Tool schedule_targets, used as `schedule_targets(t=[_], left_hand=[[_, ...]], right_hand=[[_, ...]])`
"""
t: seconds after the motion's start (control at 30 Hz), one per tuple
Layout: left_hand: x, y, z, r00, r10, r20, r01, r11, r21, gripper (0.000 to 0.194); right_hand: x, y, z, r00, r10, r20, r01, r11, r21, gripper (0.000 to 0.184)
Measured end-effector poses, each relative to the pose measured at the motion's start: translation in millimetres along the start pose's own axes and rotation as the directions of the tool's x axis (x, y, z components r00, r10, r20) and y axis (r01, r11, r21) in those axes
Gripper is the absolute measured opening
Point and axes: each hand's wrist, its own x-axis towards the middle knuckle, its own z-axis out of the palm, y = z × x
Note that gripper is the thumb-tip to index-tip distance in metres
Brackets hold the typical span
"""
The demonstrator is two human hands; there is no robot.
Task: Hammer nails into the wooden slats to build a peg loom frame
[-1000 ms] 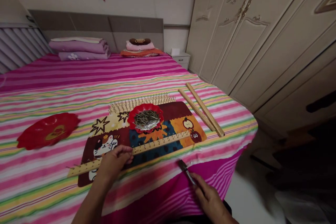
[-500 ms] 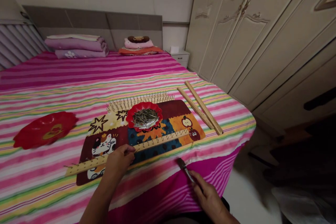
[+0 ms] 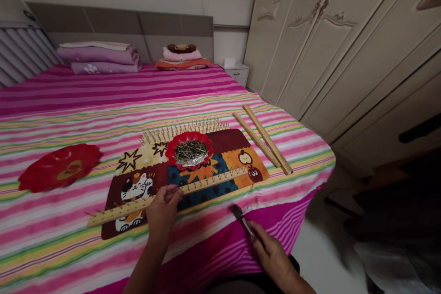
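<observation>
My left hand (image 3: 164, 204) is over a long wooden strip (image 3: 117, 213), its thumb and fingers pinched together at the row of nails; the nail between them is mostly hidden by the fingertips. Nails stand up from the strip on both sides of this hand, and small holes show in its left part. My right hand (image 3: 272, 252) is closed around the handle of a hammer (image 3: 245, 224), whose dark head points away from me, low over the bed's near edge. Beyond the strip sits a red scalloped bowl (image 3: 169, 158) filled with loose nails (image 3: 192, 152).
A patterned mat (image 3: 227, 140) lies under the strip and bowl. Behind it are wooden strips studded with nails (image 3: 182, 131). Two bare wooden strips (image 3: 267, 140) lie at right, a red plate (image 3: 44, 174) at left. The striped bed (image 3: 131, 103) borders a wardrobe (image 3: 292, 32).
My left hand has shifted slightly right along the strip, its fingertips still pinched. The right hand keeps the hammer in nearly the same place. The view has tilted a little.
</observation>
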Motion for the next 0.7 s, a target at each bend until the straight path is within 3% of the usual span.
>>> schedule_targets(t=[0.1, 0.4, 0.53, 0.63, 0.7], left_hand=[[-1.6, -8.1, 3.0, 1.0, -0.026, 0.004, 0.026, 0.991, -0.131, 0.032], [-4.3, -16.7, 8.4, 0.999, -0.028, -0.036, 0.023, 0.992, -0.124, 0.029], [-1.6, -19.9, 7.4, 0.984, 0.178, -0.032, -0.172, 0.977, 0.129, 0.026], [1.2, -19.3, 5.9, 0.922, 0.386, 0.01, -0.365, 0.862, 0.352, 0.022], [2.5, -19.2, 6.0, 0.885, 0.465, 0.033, -0.431, 0.789, 0.438, 0.022]], right_hand=[[0.4, 0.5, 0.3, 1.0, -0.01, -0.018, 0.01, 1.0, 0.027, 0.039], [1.2, 1.3, 0.4, 0.999, 0.035, -0.035, -0.031, 0.994, 0.106, 0.039], [3.7, -25.8, -0.5, 1.0, 0.024, -0.006, -0.023, 0.984, 0.176, 0.038], [11.0, -59.3, -0.4, 1.0, -0.024, 0.021, 0.019, 0.978, 0.208, 0.037], [18.7, -83.5, 1.0, 0.999, -0.048, 0.026, 0.04, 0.97, 0.241, 0.036]])
